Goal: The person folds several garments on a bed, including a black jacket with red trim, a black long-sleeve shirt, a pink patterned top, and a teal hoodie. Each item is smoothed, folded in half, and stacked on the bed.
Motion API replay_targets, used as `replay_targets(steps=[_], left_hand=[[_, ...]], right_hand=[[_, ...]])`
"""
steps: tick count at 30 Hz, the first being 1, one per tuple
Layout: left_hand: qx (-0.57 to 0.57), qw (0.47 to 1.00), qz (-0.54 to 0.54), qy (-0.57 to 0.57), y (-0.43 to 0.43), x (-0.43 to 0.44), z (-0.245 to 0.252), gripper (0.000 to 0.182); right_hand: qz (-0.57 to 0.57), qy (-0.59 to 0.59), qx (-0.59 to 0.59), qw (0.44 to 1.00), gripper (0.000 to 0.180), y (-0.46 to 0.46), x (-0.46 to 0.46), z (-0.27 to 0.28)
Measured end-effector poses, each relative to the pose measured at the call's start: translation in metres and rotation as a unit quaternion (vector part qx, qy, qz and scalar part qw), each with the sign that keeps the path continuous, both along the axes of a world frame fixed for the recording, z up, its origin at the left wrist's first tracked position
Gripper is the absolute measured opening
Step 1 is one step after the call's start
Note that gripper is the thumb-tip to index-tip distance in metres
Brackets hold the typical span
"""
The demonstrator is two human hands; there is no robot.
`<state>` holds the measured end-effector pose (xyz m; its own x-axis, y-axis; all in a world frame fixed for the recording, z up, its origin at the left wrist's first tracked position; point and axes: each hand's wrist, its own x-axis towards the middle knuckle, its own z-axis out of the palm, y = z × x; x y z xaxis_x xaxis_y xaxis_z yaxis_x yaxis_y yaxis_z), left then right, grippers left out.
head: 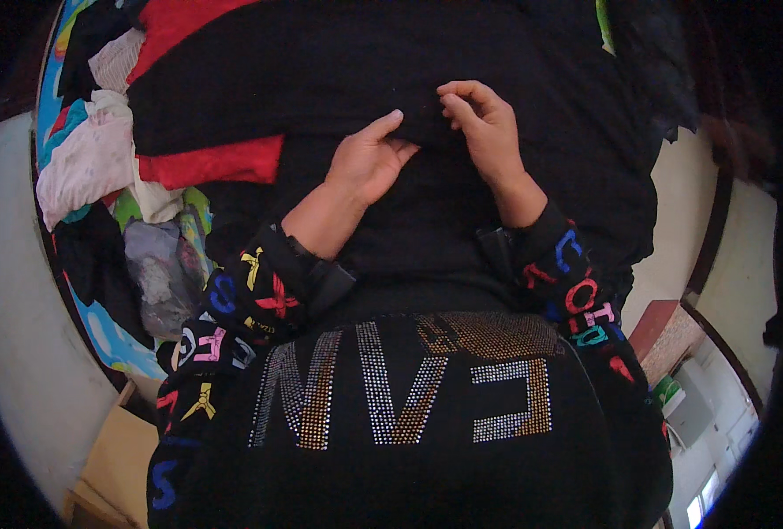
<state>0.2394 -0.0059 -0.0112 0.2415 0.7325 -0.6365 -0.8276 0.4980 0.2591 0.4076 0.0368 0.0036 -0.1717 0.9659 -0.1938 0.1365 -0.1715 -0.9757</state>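
Black cloth (pixel 365 59) lies spread before me, over my lap and beyond it. My left hand (pixel 370 162) is just above this cloth, thumb raised apart from the curled fingers, and nothing shows in it. To its right, my right hand (pixel 487 129) has its thumb and forefinger tips close together. Whether something thin is pinched there is too small to tell. A red strip of fabric (pixel 213 162) lies left of my left hand, bordering the black cloth. A larger red piece (pixel 180 30) shows at the upper left.
At the left are crumpled pale cloths (pixel 90 159) and a grey translucent plastic bag (pixel 163 278) on a bright blue patterned cover (pixel 110 330). A wooden piece of furniture (pixel 117 456) stands lower left. A green and white bucket (pixel 668 393) stands lower right.
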Motion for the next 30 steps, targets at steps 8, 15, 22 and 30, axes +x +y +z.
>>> replay_targets(steps=[8,15,22,30], left_hand=[[0.001,1.000,0.014,-0.009,-0.001,-0.002,0.001,0.020],[0.010,1.000,0.000,-0.003,-0.003,-0.005,-0.007,0.027],[0.033,0.999,-0.005,0.000,-0.001,-0.007,-0.002,0.026],[0.018,0.997,0.072,-0.012,0.008,-0.004,0.010,0.030]], right_hand=[[0.044,-0.092,0.112,0.988,0.016,-0.002,-0.006,-0.001],[0.058,-0.136,0.160,0.976,0.012,0.000,-0.007,0.002],[-0.046,0.026,-0.040,0.998,0.008,0.010,-0.007,0.001],[-0.001,0.001,0.074,0.997,0.012,0.024,-0.023,0.000]])
